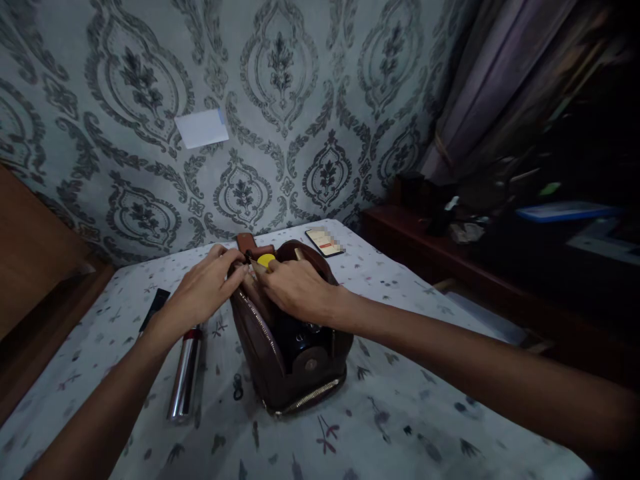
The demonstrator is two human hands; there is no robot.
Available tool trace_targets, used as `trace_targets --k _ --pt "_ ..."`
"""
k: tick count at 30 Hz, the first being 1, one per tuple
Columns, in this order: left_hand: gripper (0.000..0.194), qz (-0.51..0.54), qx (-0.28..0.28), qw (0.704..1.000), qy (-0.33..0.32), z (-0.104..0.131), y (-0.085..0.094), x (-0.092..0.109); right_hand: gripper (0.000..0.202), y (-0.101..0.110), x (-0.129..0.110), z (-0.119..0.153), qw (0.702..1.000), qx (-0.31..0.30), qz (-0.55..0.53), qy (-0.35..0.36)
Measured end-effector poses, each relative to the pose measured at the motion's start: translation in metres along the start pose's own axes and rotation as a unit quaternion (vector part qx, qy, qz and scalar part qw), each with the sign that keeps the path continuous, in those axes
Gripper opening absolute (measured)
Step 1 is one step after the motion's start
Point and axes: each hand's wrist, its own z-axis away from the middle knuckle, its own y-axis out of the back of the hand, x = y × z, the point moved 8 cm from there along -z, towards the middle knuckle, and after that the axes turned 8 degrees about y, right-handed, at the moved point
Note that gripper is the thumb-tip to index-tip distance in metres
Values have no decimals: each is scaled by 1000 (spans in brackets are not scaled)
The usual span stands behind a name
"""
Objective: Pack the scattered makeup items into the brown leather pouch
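Observation:
A dark brown zip bag [300, 390] stands on the bed with its top unzipped. My left hand [207, 283] pinches the bag's left far rim, fingers bent over the edge. Reaching across the opening, my right hand [300, 290] has its fingers closed near that same rim; what they hold, if anything, is hidden. Beside its fingertips shows a round yellow thing [266, 261] in the bag. Under my right wrist, dark items in the bag are only partly visible. At the far end rises a tan-brown strap [246, 243].
Left of the bag lie a shiny silver cylinder [184, 380] with a red band and a black slim object [155, 307]. A lit phone [325, 243] rests beyond the bag on the patterned sheet [400, 427]. A dark red wooden ledge [400, 243] with clutter runs along the right.

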Motion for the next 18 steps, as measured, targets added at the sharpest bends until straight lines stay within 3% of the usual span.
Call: trace_targets --k 18 --pt "37 2 9 1000 -12 1 0 -1 24 7 -5 3 998 -52 -7 40"
